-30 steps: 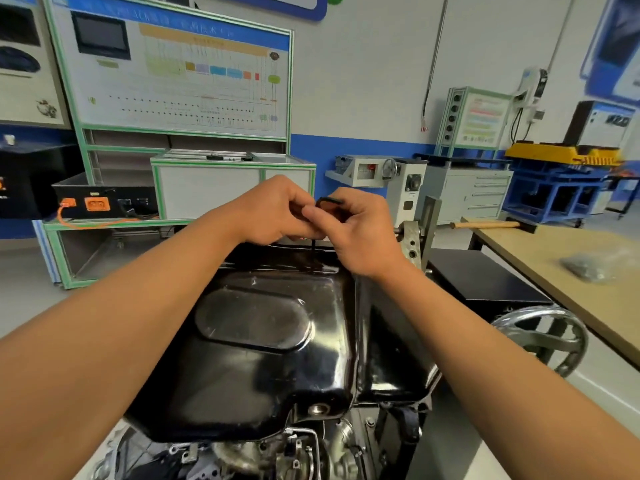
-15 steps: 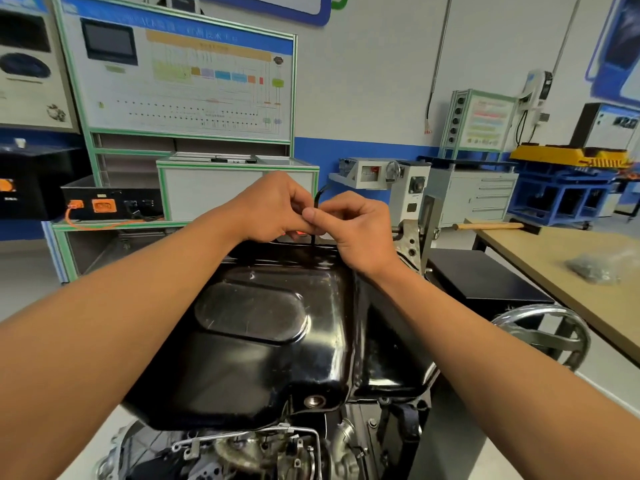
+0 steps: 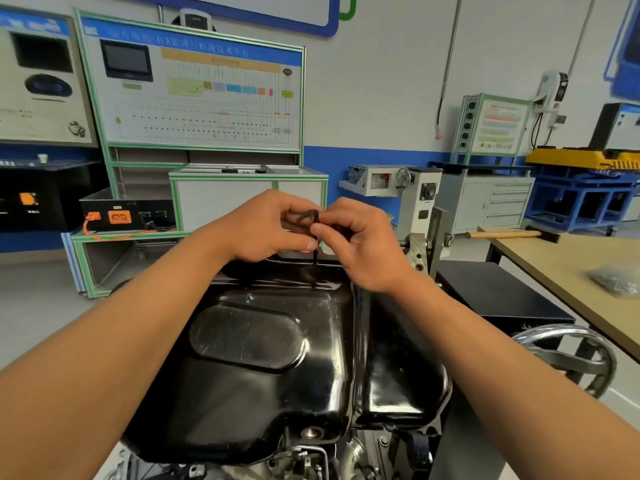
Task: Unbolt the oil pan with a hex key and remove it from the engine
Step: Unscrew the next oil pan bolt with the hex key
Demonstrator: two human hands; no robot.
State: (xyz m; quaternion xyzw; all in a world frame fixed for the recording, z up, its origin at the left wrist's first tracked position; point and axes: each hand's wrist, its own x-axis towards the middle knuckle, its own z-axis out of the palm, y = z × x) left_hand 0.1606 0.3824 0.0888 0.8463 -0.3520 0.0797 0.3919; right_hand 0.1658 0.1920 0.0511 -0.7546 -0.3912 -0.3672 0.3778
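Engine (image 3: 304, 459) nearest, with the black oil pan (image 3: 270, 358) seated on it, its inside hidden. Unbolting looks under way; removal is not yet done. At the pan's far edge, fingers of the left hand (image 3: 263, 226) and right hand (image 3: 363, 244) pinch the hex key (image 3: 313, 220), its shaft upright into the flange.

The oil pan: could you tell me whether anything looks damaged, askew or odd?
Nothing stands out. The oil pan sits squarely on the engine, with no dents or spills visible, and the hex key stands upright at its far rim.
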